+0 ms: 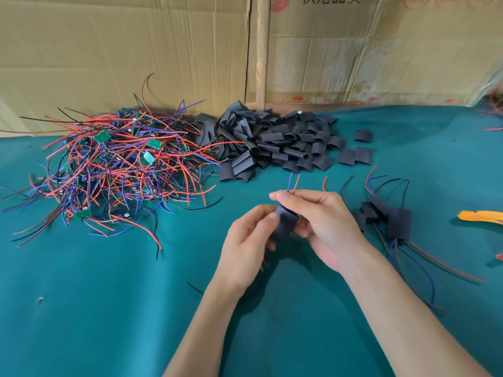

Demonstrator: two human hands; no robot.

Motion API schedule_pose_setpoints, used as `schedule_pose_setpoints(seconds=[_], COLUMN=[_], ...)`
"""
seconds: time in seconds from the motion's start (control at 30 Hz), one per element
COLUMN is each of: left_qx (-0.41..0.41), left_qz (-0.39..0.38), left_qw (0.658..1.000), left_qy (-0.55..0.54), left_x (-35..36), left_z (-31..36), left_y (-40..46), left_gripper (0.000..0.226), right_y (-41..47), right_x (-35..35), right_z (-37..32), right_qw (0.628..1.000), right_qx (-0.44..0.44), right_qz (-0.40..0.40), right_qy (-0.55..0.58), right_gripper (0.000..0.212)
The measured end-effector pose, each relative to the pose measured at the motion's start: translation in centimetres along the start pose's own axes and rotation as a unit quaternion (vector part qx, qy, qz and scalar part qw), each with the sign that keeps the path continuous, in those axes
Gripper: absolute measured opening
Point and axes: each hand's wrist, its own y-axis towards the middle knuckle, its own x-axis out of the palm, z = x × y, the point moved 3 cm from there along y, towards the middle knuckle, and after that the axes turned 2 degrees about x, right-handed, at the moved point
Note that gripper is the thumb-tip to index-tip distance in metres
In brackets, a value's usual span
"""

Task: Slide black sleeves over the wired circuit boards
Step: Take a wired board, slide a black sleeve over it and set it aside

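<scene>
Between both hands, above the green cloth, is a black sleeve (285,223). My left hand (246,240) pinches its lower left side. My right hand (324,224) grips its right side and pinches the blue and red wires (293,182) that stick up out of its top. The board inside the sleeve is hidden. A tangled heap of green circuit boards with red, blue and black wires (114,164) lies at the left. A pile of empty black sleeves (275,142) lies behind my hands. Several sleeved boards with trailing wires (389,216) lie to the right.
A green cloth (109,308) covers the table. Cardboard sheets (136,50) stand along the back edge. An orange object (481,215) lies at the right edge, and more red wires (494,112) show at the far right. A short black wire (194,287) lies near my left forearm.
</scene>
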Motion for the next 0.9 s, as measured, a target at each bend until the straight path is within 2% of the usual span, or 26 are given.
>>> schedule_pose_setpoints(seconds=[0.07,0.13,0.33,0.47,0.6,0.7,0.8,0.9], left_qx=[-0.013,-0.027,-0.070,-0.105,-0.090,-0.080,-0.094,-0.102], left_qz=[-0.041,-0.066,-0.098,-0.104,-0.114,-0.147,-0.190,-0.207], left_qw=[0.996,0.993,0.983,0.966,0.957,0.952,0.923,0.902], left_qy=[-0.072,-0.098,-0.138,-0.211,-0.251,-0.257,-0.321,-0.364], left_x=[-0.4,-0.8,-1.0,-0.8,-0.6,-0.5,-0.1,0.2], left_z=[0.2,0.3,-0.3,-0.3,-0.1,0.1,0.6,0.7], left_y=[-0.1,-0.2,-0.2,-0.6,-0.5,-0.6,-0.8,-0.9], left_gripper=[0.038,0.041,0.041,0.030,0.027,0.038,0.053,0.050], right_y=[0.0,-0.1,0.2,0.1,0.0,-0.1,-0.2,-0.4], right_x=[0.0,-0.1,-0.7,-0.3,-0.2,-0.2,-0.1,0.2], right_z=[-0.2,-0.5,-0.5,-0.3,-0.4,-0.7,-0.8,-0.7], right_qw=[0.999,0.998,0.998,0.998,0.998,0.997,0.994,0.989], right_qx=[0.006,0.006,-0.009,-0.002,-0.003,-0.011,-0.004,0.014], right_qz=[-0.031,-0.047,-0.019,-0.015,-0.011,-0.015,-0.051,-0.101], right_qy=[0.038,0.049,0.064,0.068,0.063,0.079,0.099,0.111], right_gripper=[0.022,0.024,0.028,0.023,0.021,0.020,0.019,0.027])
